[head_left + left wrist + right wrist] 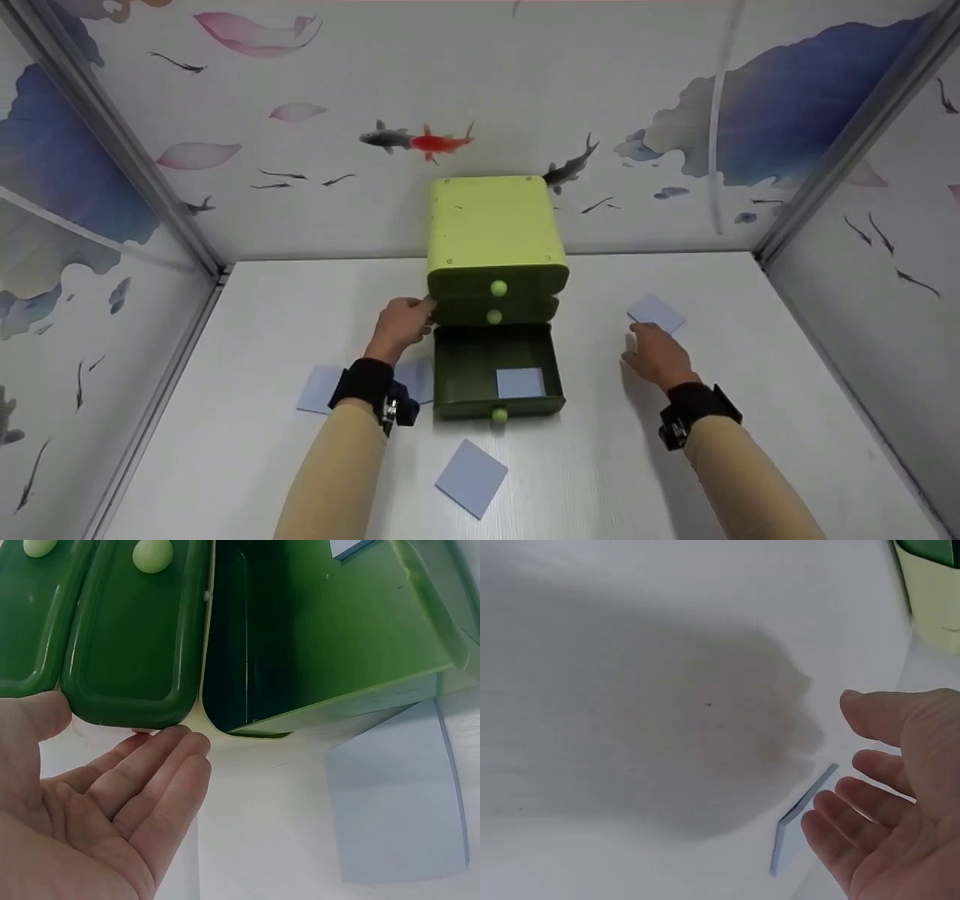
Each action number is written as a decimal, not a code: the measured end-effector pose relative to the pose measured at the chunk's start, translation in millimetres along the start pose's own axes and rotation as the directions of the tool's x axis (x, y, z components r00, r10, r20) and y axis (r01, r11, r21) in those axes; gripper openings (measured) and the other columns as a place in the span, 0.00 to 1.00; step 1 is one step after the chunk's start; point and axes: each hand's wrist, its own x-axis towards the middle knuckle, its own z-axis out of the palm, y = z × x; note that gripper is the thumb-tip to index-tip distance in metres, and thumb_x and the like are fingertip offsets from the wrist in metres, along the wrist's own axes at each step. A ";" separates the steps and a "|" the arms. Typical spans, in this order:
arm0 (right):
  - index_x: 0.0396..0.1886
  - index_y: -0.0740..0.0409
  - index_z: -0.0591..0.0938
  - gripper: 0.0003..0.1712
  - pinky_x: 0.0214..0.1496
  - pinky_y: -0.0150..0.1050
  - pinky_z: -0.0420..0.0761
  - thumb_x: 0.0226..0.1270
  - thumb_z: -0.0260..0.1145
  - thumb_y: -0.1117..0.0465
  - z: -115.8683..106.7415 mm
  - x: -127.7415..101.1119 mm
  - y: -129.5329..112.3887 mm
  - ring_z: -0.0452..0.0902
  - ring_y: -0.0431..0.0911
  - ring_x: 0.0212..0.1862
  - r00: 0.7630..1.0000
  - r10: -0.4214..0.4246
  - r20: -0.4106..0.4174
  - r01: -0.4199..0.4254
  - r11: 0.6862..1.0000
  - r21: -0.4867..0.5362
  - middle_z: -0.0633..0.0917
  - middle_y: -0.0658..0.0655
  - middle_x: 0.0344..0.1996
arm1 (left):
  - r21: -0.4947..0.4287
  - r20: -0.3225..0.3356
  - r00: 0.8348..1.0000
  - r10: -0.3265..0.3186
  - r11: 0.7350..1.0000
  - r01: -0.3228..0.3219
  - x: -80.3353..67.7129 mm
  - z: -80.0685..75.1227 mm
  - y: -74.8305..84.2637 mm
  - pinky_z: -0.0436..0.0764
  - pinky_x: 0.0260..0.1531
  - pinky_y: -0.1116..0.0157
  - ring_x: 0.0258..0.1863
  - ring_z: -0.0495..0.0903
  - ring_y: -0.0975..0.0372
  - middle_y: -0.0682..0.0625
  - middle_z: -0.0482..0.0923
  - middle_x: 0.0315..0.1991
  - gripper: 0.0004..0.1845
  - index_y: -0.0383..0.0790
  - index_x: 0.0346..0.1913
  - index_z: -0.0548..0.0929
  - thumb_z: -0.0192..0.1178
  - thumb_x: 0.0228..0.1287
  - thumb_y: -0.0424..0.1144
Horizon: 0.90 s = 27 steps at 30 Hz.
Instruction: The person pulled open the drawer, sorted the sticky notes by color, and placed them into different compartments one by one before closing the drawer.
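A small green drawer cabinet [495, 225] stands against the back wall, its bottom drawer [465, 375] pulled out. Inside that drawer lies a light blue square pad [520, 382]. My left hand [401, 326] is at the cabinet's left side; in the left wrist view its fingers [161, 780] extend, relaxed, beside the middle drawer front [135, 637], with the thumb near the drawers' edge. My right hand [660, 356] hovers over the table, holding nothing, its fingers [855, 821] loosely bent next to another blue square pad [658, 311].
More blue pads lie on the table [600, 480]: one pad [471, 478] in front of the drawer, and others, such as a pad [315, 386], left of it, partly hidden by my left wrist. Patterned white walls [337, 210] enclose the back and sides.
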 end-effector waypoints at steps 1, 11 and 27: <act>0.67 0.74 0.65 0.33 0.66 0.60 0.68 0.68 0.62 0.61 0.4 1.5 3.6 0.64 0.70 0.66 1.000 0.015 0.003 -0.015 1.000 0.003 0.67 0.78 0.66 | 0.003 -0.003 1.000 0.001 1.000 -0.001 0.2 0.1 -0.2 0.80 0.50 0.61 0.53 0.81 0.50 0.38 0.81 0.52 0.29 0.31 0.64 0.73 0.49 0.73 0.51; 0.69 0.79 0.59 0.37 0.69 0.63 0.62 0.68 0.57 0.59 2.0 11.3 24.0 0.58 0.73 0.68 0.998 0.062 0.029 -0.062 0.998 0.024 0.63 0.80 0.67 | 0.006 -0.014 1.000 -0.009 1.000 0.009 1.2 -0.6 0.1 0.80 0.51 0.60 0.53 0.82 0.50 0.39 0.82 0.51 0.29 0.31 0.62 0.75 0.51 0.71 0.51; 0.47 0.75 0.77 0.19 0.49 0.62 0.77 0.65 0.59 0.62 7.6 14.1 29.9 0.74 0.71 0.50 0.997 -0.006 -0.083 0.003 0.999 -0.035 0.76 0.78 0.49 | 0.027 -0.018 1.000 0.001 1.000 -0.001 4.8 0.4 -0.8 0.81 0.47 0.62 0.52 0.82 0.50 0.40 0.82 0.48 0.27 0.32 0.58 0.78 0.50 0.72 0.52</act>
